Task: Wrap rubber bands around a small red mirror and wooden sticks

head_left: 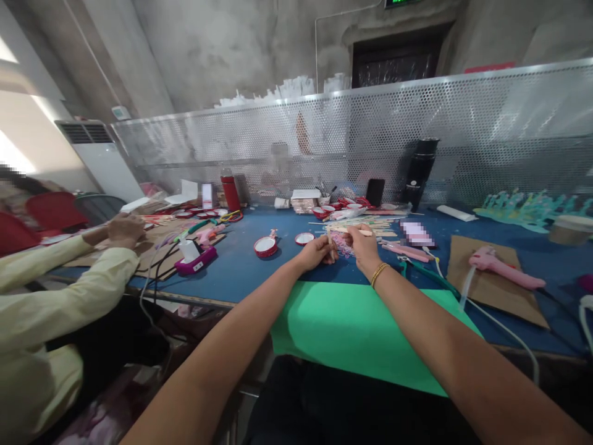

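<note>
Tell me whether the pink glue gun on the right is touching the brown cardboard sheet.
Touching. The head view shows the pink glue gun lying flat on the brown cardboard sheet, its body resting directly on the surface with no gap.

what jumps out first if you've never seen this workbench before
The bright green sheet hanging over the near edge of the blue table catches the eye first. Just beyond it, the left hand and right hand meet over a small pink piece. To the right a pink glue gun lies on brown cardboard.
</note>
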### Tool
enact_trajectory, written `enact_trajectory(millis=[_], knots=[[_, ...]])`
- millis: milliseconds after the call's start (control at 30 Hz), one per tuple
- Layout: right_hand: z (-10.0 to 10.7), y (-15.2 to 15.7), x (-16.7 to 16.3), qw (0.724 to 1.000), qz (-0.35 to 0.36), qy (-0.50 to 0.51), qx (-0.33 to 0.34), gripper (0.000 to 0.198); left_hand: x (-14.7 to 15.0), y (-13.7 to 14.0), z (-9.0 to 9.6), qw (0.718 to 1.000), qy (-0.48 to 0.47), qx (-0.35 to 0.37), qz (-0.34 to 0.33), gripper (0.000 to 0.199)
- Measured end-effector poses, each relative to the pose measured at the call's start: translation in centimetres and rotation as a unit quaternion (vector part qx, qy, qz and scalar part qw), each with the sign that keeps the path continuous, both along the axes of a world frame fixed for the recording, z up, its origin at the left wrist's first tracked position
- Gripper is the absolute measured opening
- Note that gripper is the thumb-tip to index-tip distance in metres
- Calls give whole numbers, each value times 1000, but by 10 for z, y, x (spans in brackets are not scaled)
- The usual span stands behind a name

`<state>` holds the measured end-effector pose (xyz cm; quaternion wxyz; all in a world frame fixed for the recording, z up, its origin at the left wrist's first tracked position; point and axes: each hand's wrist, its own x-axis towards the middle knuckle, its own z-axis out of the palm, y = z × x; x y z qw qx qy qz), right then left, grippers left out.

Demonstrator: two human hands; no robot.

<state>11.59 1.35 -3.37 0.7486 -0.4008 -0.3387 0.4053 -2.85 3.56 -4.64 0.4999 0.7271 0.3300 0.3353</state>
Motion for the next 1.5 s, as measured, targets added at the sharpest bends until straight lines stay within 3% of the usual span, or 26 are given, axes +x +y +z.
enact_trajectory(millis=[300,533,733,967,1167,1333,1500], knots=[[2,-6,-3,998,63,-11,18,18,0,-2,2,1000,-2,3,-12,31],[3,-5,-2,1000,28,2,8,19,-2,-1,1,1000,8,5,-11,31],[4,-8,-5,998,66,-14,19,19,-2,-2,1,1000,8,7,-13,33],[4,-5,-1,1000,24,6,5,18,-1,-1,0,1000,8,7,-6,29],[1,-5,-4,998,60,-9,20,18,-2,-2,1,1000,4,9,-17,30],[1,-2,-1,1000,21,0,2,16,-1,-3,2,1000,7,9,-7,28],[2,-4,-1,999,45,-1,6,18,-1,-4,2,1000,8,11,-6,30]])
